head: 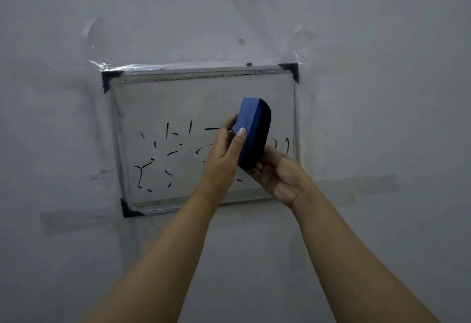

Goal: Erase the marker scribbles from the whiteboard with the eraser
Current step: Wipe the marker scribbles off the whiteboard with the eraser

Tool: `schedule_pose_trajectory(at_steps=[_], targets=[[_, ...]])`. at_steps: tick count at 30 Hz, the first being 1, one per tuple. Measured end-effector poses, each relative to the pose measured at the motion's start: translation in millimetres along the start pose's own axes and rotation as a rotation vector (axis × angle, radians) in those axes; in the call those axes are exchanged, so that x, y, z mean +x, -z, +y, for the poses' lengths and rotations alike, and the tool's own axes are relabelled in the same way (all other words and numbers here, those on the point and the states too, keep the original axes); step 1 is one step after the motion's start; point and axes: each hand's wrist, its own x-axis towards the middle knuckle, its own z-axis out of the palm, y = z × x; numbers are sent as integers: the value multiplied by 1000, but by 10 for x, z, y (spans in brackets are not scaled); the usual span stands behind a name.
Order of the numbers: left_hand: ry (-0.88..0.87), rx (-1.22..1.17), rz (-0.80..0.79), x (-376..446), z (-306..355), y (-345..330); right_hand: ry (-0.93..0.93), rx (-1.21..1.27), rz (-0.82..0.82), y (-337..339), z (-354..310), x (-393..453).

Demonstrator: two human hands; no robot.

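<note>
A small whiteboard (193, 98) with a metal frame and black corner pieces hangs taped to a grey wall. Short black marker scribbles (158, 154) are scattered over its lower half, and a few more show at the right edge. A blue eraser (251, 129) with a dark felt side stands upright in front of the board's right half. My left hand (224, 154) grips its blue side with the thumb on top. My right hand (280, 174) holds its lower end from beneath. Both hands hide part of the board's lower right area.
Clear tape (107, 66) runs along the board's top edge, and grey tape strips (76, 220) cross the wall at the level of the board's bottom edge. A small dark nail hole (241, 40) sits above the board.
</note>
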Motion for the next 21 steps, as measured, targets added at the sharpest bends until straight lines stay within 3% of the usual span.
schedule_pose_trajectory(at_steps=[4, 8, 11, 13, 15, 17, 19, 21], targets=[[-20, 42, 15, -55, -79, 72, -60, 36, -123, 96, 119, -34], [-114, 278, 88, -20, -234, 185, -21, 41, -237, 110, 170, -32], [-174, 554, 82, 26, -224, 291, 113, 29, -202, 38, 143, 7], [-273, 833, 168, 51, -180, 402, 330, -199, -45, -39, 98, 48], [-332, 998, 243, 79, -168, 529, 651, -664, 207, -76, 87, 112], [-343, 1182, 221, 123, -230, 633, 990, -1186, 526, -49, 100, 212], [-323, 1321, 167, 157, -319, 701, 1092, -1519, 771, -49, 151, 299], [-320, 1401, 141, 173, -383, 740, 1037, -1695, 849, -109, 296, 392]])
